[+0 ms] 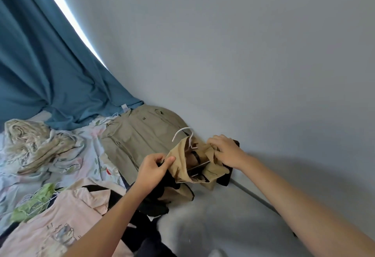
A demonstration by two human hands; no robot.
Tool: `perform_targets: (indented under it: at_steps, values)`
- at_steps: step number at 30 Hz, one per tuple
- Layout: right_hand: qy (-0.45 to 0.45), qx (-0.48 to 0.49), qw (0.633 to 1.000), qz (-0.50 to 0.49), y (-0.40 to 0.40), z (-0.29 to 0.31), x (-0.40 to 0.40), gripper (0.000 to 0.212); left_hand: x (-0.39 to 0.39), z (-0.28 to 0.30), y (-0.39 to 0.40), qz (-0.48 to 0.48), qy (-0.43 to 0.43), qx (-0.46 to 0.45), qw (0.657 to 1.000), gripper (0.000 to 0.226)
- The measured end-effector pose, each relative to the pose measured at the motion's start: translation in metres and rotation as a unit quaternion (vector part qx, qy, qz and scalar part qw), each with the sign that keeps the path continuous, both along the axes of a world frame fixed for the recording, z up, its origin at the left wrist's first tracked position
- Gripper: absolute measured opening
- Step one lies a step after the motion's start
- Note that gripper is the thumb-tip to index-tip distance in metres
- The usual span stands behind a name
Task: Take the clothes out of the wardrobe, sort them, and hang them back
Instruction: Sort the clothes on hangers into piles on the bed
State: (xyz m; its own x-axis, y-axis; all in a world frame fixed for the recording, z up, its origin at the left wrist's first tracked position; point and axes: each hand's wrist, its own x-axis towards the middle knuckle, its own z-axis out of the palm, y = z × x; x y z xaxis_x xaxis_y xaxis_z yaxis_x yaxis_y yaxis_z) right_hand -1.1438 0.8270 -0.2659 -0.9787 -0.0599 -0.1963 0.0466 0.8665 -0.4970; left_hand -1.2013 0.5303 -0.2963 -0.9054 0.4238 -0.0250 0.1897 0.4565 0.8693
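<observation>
Hands grip tan garment on hanger

Left hand (pixel 154 168) pinches the left edge of the tan garment (pixel 182 163) at lower centre; right hand (pixel 225 152) grips its bunched right side. A white hanger (pixel 183 135) hook rises from it, above the olive shirt (pixel 140 135).

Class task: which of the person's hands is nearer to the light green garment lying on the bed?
Left. The left hand is closer to the light green garment; the right hand is farther off, near the wall.
</observation>
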Motion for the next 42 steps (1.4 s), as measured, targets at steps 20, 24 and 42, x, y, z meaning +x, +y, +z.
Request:
perform_targets:
  at_steps: [20,24,42]
  values:
    - [0.082,0.066,0.991,0.078,-0.063,-0.016,-0.272,0.023,-0.177,-0.044,-0.094,0.135,-0.050,-0.037,0.989,0.030]
    - [0.070,0.065,0.990,0.104,-0.087,-0.027,-0.330,0.019,-0.222,-0.060,-0.116,0.182,-0.028,-0.090,0.979,0.032]
    - [0.042,0.026,0.983,0.178,-0.161,-0.114,-0.665,0.024,-0.466,-0.085,-0.130,0.397,-0.043,-0.255,0.881,0.009]
